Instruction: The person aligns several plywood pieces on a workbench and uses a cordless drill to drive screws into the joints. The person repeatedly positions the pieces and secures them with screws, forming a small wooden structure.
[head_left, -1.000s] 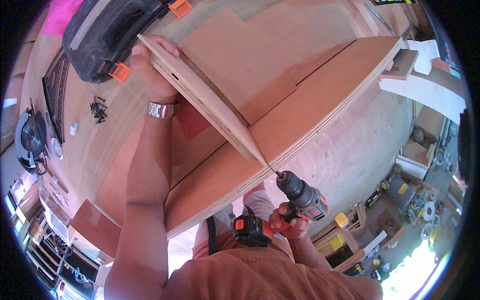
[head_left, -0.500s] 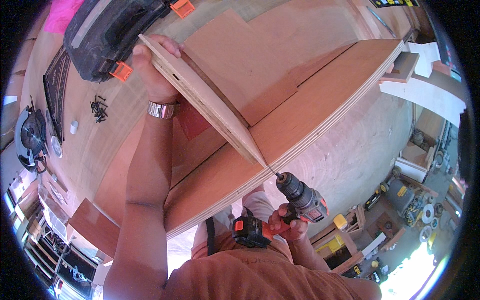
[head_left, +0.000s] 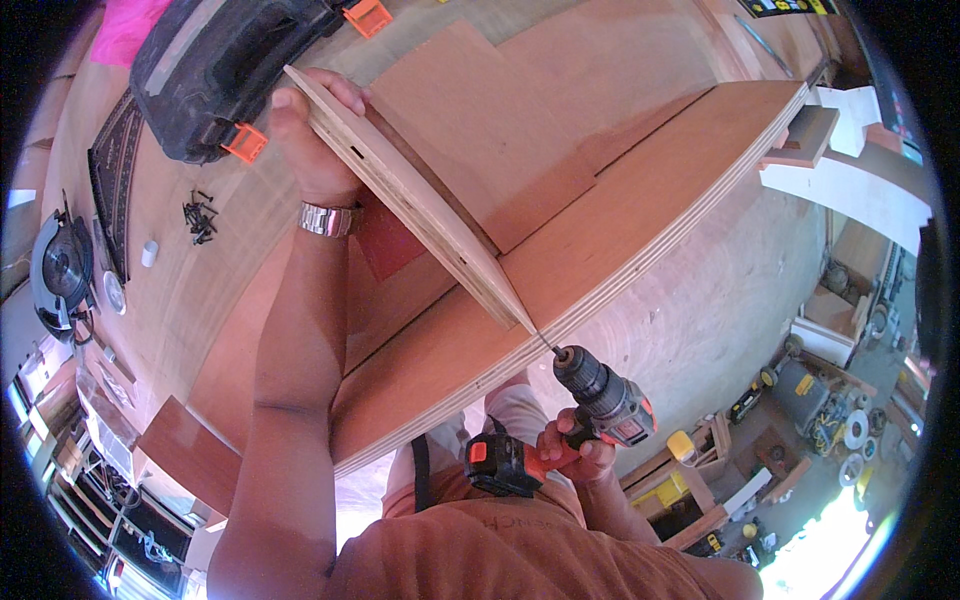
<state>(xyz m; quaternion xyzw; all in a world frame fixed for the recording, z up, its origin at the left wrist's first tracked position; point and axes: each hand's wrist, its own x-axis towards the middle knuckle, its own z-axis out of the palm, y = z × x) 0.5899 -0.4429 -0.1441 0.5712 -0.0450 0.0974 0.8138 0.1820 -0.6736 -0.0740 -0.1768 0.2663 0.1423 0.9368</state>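
Observation:
My left hand (head_left: 318,150), with a metal watch on the wrist, is closed around the far end of a narrow plywood board (head_left: 425,220) standing on edge. The board's near end meets the front edge of a long reddish-brown plywood panel (head_left: 650,215). In my right hand (head_left: 582,450) is a black and red cordless drill (head_left: 605,395), gripped by its handle. Its bit points up and left, the tip touching or very close to the near end of the board at the panel's edge. The trigger finger is partly hidden.
A black tool case (head_left: 215,75) with orange latches lies at the far left. Several dark screws (head_left: 200,217) are piled on the worktop near a circular saw (head_left: 62,265). Wooden boxes, cables and tools crowd the floor at the lower right.
The board's far end has shifted very slightly to the right with my left hand, showing a little more of its edge. The drill looks almost unmoved.

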